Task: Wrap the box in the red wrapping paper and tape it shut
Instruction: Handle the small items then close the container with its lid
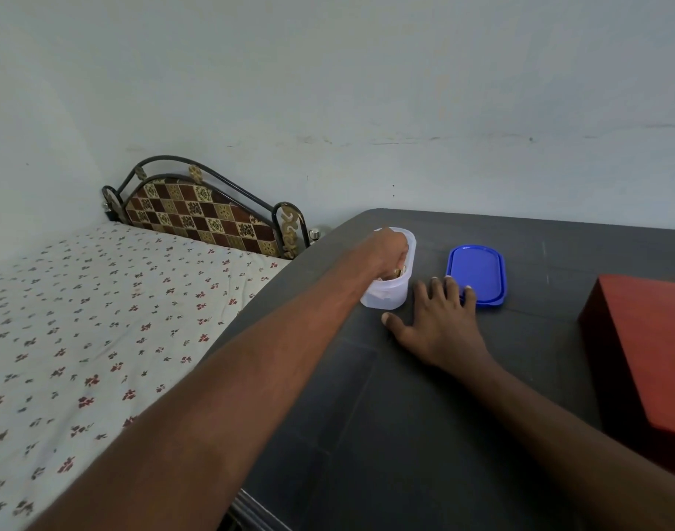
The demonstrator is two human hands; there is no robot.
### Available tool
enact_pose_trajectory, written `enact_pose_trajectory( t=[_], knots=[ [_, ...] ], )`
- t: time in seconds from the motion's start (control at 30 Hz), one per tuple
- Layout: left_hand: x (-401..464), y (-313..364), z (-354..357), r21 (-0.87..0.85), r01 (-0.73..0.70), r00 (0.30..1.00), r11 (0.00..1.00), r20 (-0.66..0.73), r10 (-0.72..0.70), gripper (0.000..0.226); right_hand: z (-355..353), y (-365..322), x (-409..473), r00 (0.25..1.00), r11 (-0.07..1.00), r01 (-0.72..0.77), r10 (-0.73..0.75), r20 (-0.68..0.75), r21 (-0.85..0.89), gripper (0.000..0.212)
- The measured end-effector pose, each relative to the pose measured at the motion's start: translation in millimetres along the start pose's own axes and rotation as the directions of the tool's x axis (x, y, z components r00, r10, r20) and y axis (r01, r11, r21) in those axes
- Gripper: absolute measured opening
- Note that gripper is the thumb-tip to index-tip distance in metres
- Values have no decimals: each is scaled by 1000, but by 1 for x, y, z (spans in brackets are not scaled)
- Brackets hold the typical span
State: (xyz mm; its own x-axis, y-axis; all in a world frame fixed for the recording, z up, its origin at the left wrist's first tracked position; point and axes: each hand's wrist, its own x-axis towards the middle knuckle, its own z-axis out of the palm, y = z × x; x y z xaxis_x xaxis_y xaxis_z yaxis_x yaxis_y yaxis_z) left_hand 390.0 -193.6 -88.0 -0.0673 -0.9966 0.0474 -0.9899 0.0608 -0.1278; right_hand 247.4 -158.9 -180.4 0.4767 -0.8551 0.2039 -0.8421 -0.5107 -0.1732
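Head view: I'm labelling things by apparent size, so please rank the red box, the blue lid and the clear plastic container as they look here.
1. Red box, though it is cut off by the frame edge and nearest the camera.
2. and 3. Blue lid and clear plastic container look alike; the left hand hides part of the container, so I won't rank them.

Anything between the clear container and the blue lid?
Head view: right hand, flat on the table, sits between clear container and blue lid, fingertips touching the lid.

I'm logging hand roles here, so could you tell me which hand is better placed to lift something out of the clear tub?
The left hand: it already reaches into the clear tub. The right hand lies flat on the table, fingertips on the blue lid.
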Motion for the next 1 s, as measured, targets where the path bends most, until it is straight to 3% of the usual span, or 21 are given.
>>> enact_pose_trajectory(
  t=[0.07,0.2,0.4,0.5,0.57,0.63,0.73,0.87,1.0],
  knots=[
    [-2,-3,2,-27,22,1000,999,13,-21,19,0,-1,-1,1000,1000,-11,11,-21,-7,85],
    [-11,-8,-9,-293,64,989,954,-109,-99,19,0,-3,-1,1000,1000,-21,21,-23,-13,78],
    [-36,-9,-50,-386,40,918,922,-351,-187,23,-9,-6,-4,996,997,-64,66,-54,42,75],
    [-56,-5,-64,-441,16,865,897,-443,-234,18,-20,-8,-15,980,995,-59,74,-187,86,56],
    [-66,-1,-66,-479,-6,830,878,-492,-263,13,-28,-11,-24,937,974,-55,126,-325,218,37],
    [-77,3,-68,-557,-46,805,829,-512,-300,10,-42,-18,-38,868,901,-38,244,-432,431,20],
    [-90,15,-69,-696,-162,797,700,-510,-323,6,-72,-18,-55,808,731,-52,431,-401,681,17],
    [-114,56,-80,-802,-296,809,520,-499,-310,5,-123,5,-78,833,352,-12,522,-186,936,19],
    [-129,104,-91,-838,-374,836,397,-490,-247,5,-159,33,-105,853,230,7,507,-126,973,18]
  ],
)
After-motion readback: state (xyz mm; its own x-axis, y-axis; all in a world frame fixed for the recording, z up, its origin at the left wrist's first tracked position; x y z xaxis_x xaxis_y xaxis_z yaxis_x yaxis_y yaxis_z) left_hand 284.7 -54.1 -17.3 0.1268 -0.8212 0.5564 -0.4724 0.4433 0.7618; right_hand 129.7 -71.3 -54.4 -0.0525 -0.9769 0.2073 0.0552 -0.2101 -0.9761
